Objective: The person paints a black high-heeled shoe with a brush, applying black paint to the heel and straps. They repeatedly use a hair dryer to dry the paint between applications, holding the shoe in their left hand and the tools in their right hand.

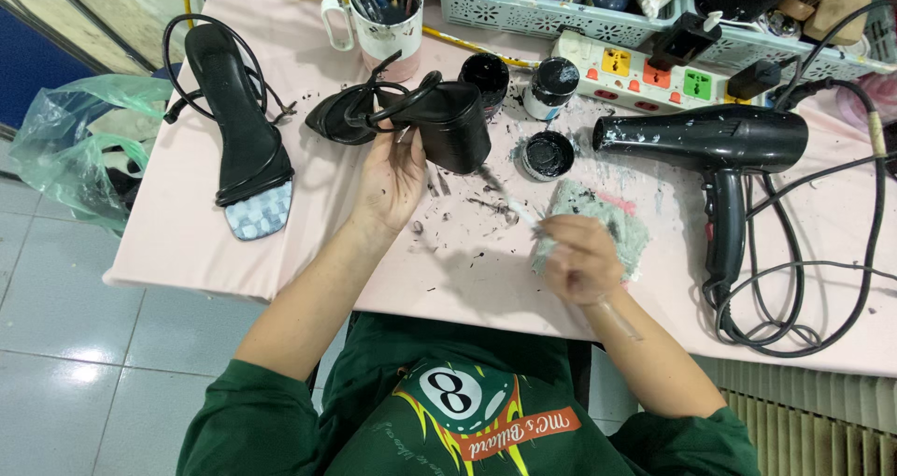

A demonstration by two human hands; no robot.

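The left hand (392, 172) grips a black block-heeled sandal (411, 112) at twelve o'clock. The right hand (579, 256) holds a small brush (519, 210) over a stained cloth (607, 219); a hair dryer (719, 149) lies at three o'clock.

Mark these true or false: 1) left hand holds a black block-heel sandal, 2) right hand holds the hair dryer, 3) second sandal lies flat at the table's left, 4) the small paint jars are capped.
1. True: the left hand grips the black block-heel sandal.
2. False: the right hand holds a thin brush by a stained rag; the hair dryer lies untouched.
3. True: the second sandal lies flat there.
4. False: the open jar shows black paint; a lid lies loose.
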